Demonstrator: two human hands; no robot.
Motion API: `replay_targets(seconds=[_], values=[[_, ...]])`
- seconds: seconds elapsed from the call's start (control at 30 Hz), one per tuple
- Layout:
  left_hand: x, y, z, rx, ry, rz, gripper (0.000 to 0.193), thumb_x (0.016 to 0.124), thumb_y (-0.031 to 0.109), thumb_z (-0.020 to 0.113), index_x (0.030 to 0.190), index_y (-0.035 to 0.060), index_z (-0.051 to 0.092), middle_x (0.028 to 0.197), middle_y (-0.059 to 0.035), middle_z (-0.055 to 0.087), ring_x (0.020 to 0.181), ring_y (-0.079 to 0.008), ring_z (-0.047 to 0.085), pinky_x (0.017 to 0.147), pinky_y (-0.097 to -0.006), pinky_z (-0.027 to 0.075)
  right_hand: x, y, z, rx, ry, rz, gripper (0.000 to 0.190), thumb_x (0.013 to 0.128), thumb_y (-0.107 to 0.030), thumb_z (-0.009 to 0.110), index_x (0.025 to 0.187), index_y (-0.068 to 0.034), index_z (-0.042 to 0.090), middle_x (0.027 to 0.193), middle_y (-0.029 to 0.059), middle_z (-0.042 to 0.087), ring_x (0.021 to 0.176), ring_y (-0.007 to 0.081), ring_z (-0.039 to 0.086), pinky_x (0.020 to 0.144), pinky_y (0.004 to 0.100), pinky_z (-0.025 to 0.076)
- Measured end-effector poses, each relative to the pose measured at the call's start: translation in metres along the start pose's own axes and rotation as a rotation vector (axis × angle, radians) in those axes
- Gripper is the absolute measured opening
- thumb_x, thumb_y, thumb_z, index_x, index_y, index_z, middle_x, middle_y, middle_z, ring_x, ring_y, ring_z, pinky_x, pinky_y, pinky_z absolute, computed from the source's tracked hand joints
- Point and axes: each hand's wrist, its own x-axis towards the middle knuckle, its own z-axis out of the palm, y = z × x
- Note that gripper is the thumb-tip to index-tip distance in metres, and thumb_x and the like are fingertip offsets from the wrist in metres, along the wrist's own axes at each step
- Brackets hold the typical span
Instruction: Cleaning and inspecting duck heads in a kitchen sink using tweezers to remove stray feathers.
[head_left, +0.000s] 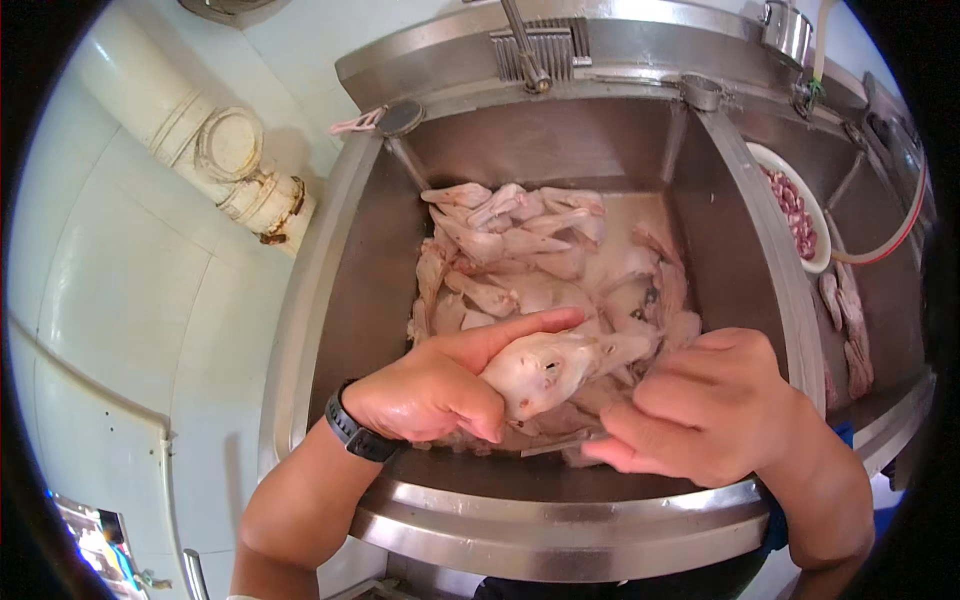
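Observation:
A plucked poultry head (536, 375), pale and wet like a duck's, rests in my left hand (431, 386), between thumb and fingers. The dark eye opening faces up. To its right is my right hand (697, 412), its fingers curled and its thumb pointing left. A thin pale strip (555, 444) lies close to that thumb; whether the hand grips it is unclear. Both hands are over the front of a deep stainless steel sink basin (607, 142). Below them, more plucked poultry pieces (517, 232), long and pale, lie heaped in cloudy water.
A second basin (877, 315) on the right holds a white bowl (825, 251) of dark red meat pieces (791, 214) and long poultry pieces (851, 330). A hose (892, 244) curves there. The faucet (534, 71) is at the back; a thick white pipe (187, 135) runs left.

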Motion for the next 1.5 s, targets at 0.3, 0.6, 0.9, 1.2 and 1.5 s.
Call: replay_targets(seconds=[0.3, 0.6, 0.9, 1.2, 1.5], values=[[-0.001, -0.004, 0.007, -0.093, 0.043, 0.138, 0.114, 0.061, -0.018, 0.058, 0.166, 0.0065, 0.022, 0.143, -0.0094, 0.053, 0.109, -0.0162, 0.057, 0.077, -0.0243, 0.048, 0.005, 0.003, 0.004, -0.047, 0.182, 0.127, 0.03, 0.066, -0.019, 0.091, 0.088, -0.009, 0.072, 0.072, -0.0024, 0.054, 0.051, 0.0135, 0.056, 0.044, 0.0288, 0.042], [-0.001, 0.0, 0.005, -0.054, 0.06, 0.139, 0.114, 0.061, -0.017, 0.058, 0.166, 0.0076, 0.021, 0.14, -0.0105, 0.056, 0.097, -0.0149, 0.06, 0.069, -0.0249, 0.047, 0.002, 0.007, 0.007, -0.028, 0.136, 0.132, 0.03, 0.065, -0.022, 0.092, 0.087, -0.012, 0.074, 0.07, -0.0027, 0.054, 0.052, 0.0137, 0.056, 0.045, 0.0282, 0.042], [0.0, -0.003, 0.007, -0.039, 0.123, 0.18, 0.112, 0.064, -0.018, 0.056, 0.167, 0.0089, 0.019, 0.139, -0.0103, 0.055, 0.088, -0.013, 0.061, 0.065, -0.0238, 0.046, 0.005, 0.002, -0.005, -0.03, -0.041, 0.106, 0.031, 0.062, -0.018, 0.093, 0.087, -0.011, 0.075, 0.07, -0.0022, 0.056, 0.053, 0.0146, 0.058, 0.046, 0.0294, 0.042], [-0.002, -0.002, 0.014, -0.11, 0.103, 0.173, 0.112, 0.068, -0.021, 0.051, 0.168, 0.0147, 0.016, 0.134, -0.0071, 0.052, 0.065, -0.0104, 0.043, 0.055, -0.026, 0.034, 0.005, -0.004, 0.004, -0.14, 0.147, 0.18, 0.026, 0.071, -0.022, 0.088, 0.087, -0.009, 0.071, 0.071, -0.0018, 0.049, 0.051, 0.0138, 0.053, 0.045, 0.0294, 0.04], [0.006, -0.003, 0.016, -0.042, 0.211, 0.255, 0.108, 0.071, -0.021, 0.052, 0.167, 0.0148, 0.018, 0.126, -0.008, 0.053, 0.068, -0.0136, 0.047, 0.056, -0.0272, 0.036, 0.007, -0.011, 0.003, -0.193, 0.1, 0.352, 0.023, 0.068, -0.012, 0.089, 0.084, -0.007, 0.073, 0.068, 0.0007, 0.055, 0.049, 0.0183, 0.056, 0.043, 0.0312, 0.041]])
